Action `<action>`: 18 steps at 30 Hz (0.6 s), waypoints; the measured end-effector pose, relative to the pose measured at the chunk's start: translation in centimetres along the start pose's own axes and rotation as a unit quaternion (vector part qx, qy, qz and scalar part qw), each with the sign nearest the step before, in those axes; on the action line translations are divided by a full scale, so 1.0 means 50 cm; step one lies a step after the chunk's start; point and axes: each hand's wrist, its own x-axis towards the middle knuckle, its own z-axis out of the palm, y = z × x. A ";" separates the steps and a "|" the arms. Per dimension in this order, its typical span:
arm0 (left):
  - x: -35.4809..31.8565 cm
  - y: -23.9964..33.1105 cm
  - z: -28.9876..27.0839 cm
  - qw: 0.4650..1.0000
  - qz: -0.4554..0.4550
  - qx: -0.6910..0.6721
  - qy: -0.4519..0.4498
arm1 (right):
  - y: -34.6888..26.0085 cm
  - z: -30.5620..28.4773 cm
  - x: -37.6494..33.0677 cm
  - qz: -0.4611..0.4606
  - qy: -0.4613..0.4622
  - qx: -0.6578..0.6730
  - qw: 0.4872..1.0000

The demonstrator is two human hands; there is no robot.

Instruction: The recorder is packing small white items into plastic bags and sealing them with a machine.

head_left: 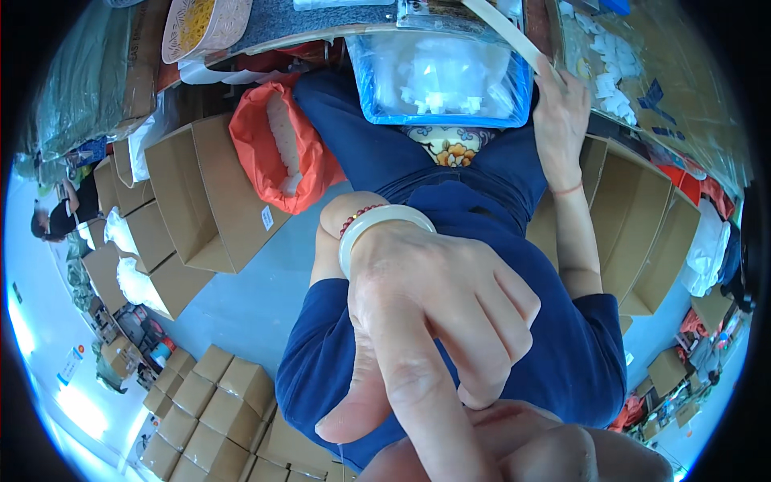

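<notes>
My left hand (430, 301) is raised close to the camera, with a pale bangle (350, 241) and a dark red bead bracelet on its wrist. Its index finger points down the picture and the thumb stands apart; the other fingers are curled, and nothing shows in the hand. At the upper right, my right hand (562, 120) is closed around the near end of a flat, pale strip (514, 34), whose other end reaches over the table. Left of that hand is a blue-rimmed bin (450, 122) lined with clear plastic and holding white pieces.
An orange-red sack (309, 189) with white contents stands left of my legs. Open cardboard boxes (229, 201) flank me on both sides. A pink basket (230, 28) of yellow items and scattered white pieces (614, 60) lie on the tables. Stacked cartons (233, 410) and another person (60, 213) are farther off.
</notes>
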 end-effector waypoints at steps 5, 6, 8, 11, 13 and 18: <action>-0.003 -0.002 -0.004 0.999 0.006 -0.049 -0.009 | -0.032 0.022 0.037 0.042 -0.007 0.063 0.997; -0.005 0.014 -0.003 0.998 -0.006 -0.060 -0.003 | -0.048 0.014 0.023 0.038 -0.006 0.071 0.997; -0.010 0.014 -0.026 0.996 0.007 -0.088 0.012 | -0.042 -0.012 -0.017 0.090 -0.068 0.136 0.984; -0.047 0.013 -0.068 0.995 -0.074 0.019 0.066 | -0.030 -0.036 -0.021 0.087 -0.046 0.122 0.988; -0.113 0.007 -0.148 0.974 -0.191 0.118 0.028 | -0.033 -0.024 -0.007 0.082 -0.016 0.102 0.991; -0.384 -0.192 -0.367 0.695 -0.461 0.550 0.051 | -0.042 -0.001 0.011 0.007 0.011 0.035 0.999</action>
